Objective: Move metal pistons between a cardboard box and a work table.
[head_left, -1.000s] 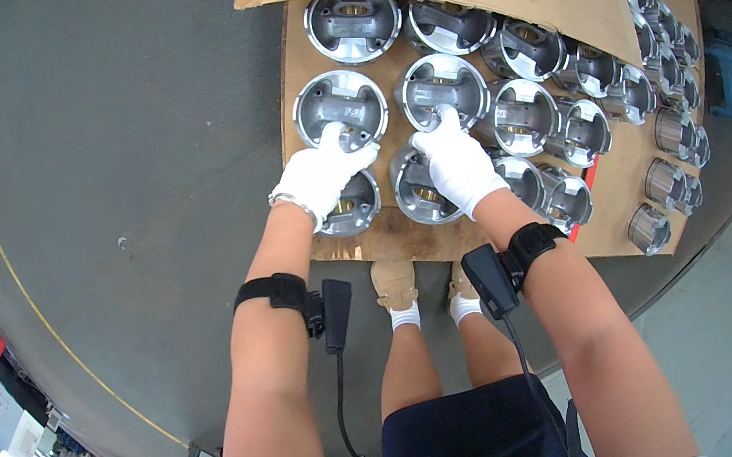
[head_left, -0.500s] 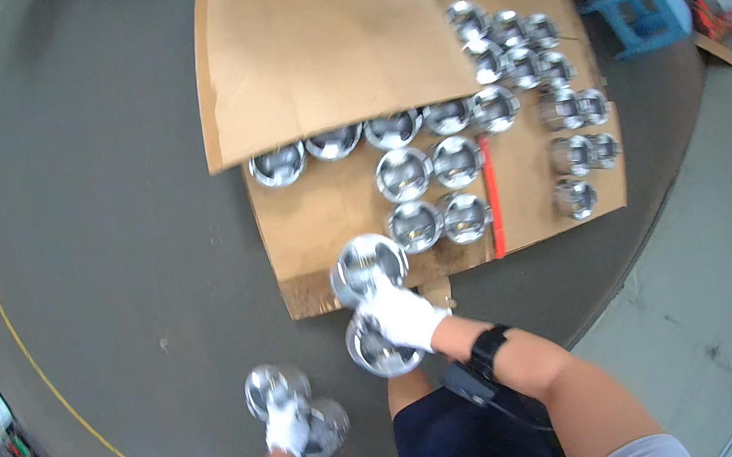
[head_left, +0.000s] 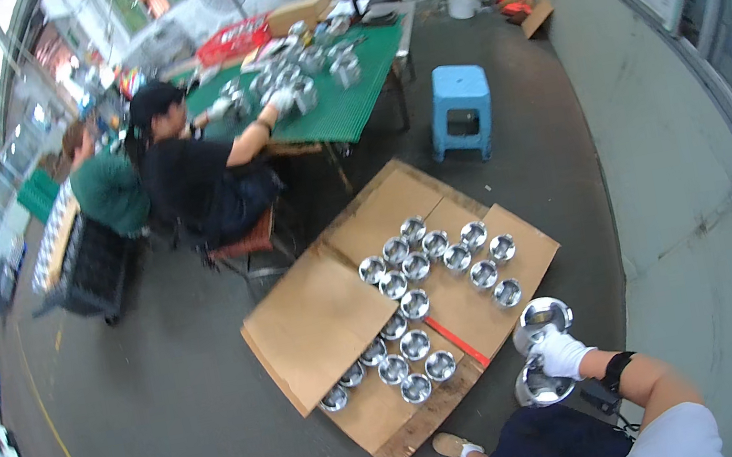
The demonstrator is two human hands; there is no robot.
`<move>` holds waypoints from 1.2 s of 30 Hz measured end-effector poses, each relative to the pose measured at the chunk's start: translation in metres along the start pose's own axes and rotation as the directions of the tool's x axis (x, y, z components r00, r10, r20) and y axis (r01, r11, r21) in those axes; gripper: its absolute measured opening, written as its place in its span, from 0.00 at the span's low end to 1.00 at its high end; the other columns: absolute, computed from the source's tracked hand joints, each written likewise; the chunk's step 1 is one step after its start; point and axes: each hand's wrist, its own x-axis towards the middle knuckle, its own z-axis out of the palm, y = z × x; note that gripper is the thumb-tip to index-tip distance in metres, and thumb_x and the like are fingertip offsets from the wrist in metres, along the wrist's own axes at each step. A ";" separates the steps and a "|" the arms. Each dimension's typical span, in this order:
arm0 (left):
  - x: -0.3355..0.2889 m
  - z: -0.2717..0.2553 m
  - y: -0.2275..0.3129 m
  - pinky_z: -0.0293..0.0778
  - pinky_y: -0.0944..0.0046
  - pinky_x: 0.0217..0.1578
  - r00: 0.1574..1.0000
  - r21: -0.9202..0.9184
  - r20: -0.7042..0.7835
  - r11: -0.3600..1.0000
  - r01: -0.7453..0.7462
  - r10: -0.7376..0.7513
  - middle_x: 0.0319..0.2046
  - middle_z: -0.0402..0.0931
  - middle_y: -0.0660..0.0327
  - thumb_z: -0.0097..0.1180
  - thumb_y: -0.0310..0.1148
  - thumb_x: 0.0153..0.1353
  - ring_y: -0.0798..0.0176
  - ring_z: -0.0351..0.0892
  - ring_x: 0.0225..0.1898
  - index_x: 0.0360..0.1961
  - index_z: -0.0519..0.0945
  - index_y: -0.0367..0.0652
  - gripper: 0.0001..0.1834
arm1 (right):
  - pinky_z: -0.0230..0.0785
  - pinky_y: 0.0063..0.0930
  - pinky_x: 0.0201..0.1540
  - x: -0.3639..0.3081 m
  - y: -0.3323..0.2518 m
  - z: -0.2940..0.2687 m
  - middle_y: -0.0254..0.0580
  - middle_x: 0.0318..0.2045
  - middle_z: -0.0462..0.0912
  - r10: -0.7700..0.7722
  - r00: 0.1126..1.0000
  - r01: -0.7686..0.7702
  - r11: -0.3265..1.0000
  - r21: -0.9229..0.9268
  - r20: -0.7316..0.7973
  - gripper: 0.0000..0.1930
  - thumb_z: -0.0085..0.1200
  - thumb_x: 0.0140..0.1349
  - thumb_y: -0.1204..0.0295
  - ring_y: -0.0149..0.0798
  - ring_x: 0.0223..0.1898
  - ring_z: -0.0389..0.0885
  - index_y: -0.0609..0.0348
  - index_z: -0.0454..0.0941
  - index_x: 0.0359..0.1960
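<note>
My right hand (head_left: 563,353) closed on two pistons (head_left: 545,386), left hand out of view, more pistons (head_left: 416,267) on cardboard (head_left: 316,322), blue stool (head_left: 460,87) beyond.

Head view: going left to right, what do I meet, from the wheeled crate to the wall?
Dark grey wheeled crate → seated person in black → beige shoe → blue plastic stool → white-gloved right hand, holding two silver cylindrical metal pistons → pale grey-green wall.
</note>
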 end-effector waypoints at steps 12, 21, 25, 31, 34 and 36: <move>0.081 0.075 0.258 0.72 0.64 0.41 0.860 0.290 -0.060 0.834 -0.470 0.506 0.32 0.80 0.57 0.50 0.34 0.56 0.55 0.77 0.34 0.29 0.79 0.45 0.08 | 0.70 0.46 0.49 -0.199 0.240 -0.103 0.59 0.41 0.74 0.375 0.835 -0.163 0.868 0.469 -0.403 0.13 0.55 0.47 0.69 0.61 0.42 0.74 0.47 0.82 0.37; 0.086 0.196 0.533 0.72 0.65 0.43 0.984 -0.458 -0.104 0.872 -0.175 0.143 0.37 0.75 0.61 0.46 0.18 0.57 0.64 0.75 0.40 0.44 0.72 0.40 0.13 | 0.70 0.43 0.52 -0.250 0.396 -0.169 0.61 0.50 0.67 0.548 0.742 -0.219 0.743 0.632 -0.387 0.15 0.55 0.47 0.74 0.61 0.44 0.76 0.43 0.83 0.38; 0.131 0.253 0.593 0.73 0.64 0.45 0.966 -0.332 -0.116 0.908 -0.256 0.230 0.41 0.77 0.57 0.55 0.18 0.47 0.59 0.77 0.42 0.45 0.75 0.38 0.21 | 0.69 0.42 0.52 -0.216 0.459 -0.197 0.61 0.48 0.68 0.583 0.642 -0.170 0.742 0.649 -0.498 0.13 0.57 0.45 0.75 0.60 0.46 0.74 0.46 0.84 0.35; 0.179 0.360 0.710 0.74 0.64 0.41 0.917 -0.133 -0.088 0.908 -0.398 0.389 0.35 0.78 0.56 0.58 0.21 0.37 0.57 0.77 0.38 0.40 0.74 0.38 0.23 | 0.68 0.39 0.50 -0.144 0.565 -0.243 0.57 0.38 0.76 0.571 0.605 -0.103 0.747 0.657 -0.555 0.16 0.58 0.39 0.77 0.54 0.44 0.73 0.50 0.84 0.34; 0.198 0.420 0.778 0.74 0.60 0.43 0.911 -0.019 -0.073 0.913 -0.408 0.406 0.33 0.80 0.51 0.60 0.25 0.39 0.51 0.80 0.39 0.39 0.76 0.40 0.20 | 0.68 0.39 0.50 -0.100 0.639 -0.255 0.55 0.35 0.79 0.622 0.620 -0.197 0.714 0.672 -0.479 0.16 0.61 0.36 0.75 0.55 0.43 0.74 0.54 0.84 0.33; 0.209 0.451 0.828 0.74 0.60 0.45 0.927 -0.069 -0.026 0.924 -0.375 0.374 0.36 0.81 0.49 0.59 0.27 0.41 0.50 0.80 0.41 0.38 0.79 0.42 0.17 | 0.71 0.34 0.43 -0.082 0.689 -0.275 0.49 0.29 0.80 0.626 0.599 -0.172 0.709 0.684 -0.499 0.15 0.62 0.31 0.77 0.46 0.34 0.77 0.59 0.82 0.28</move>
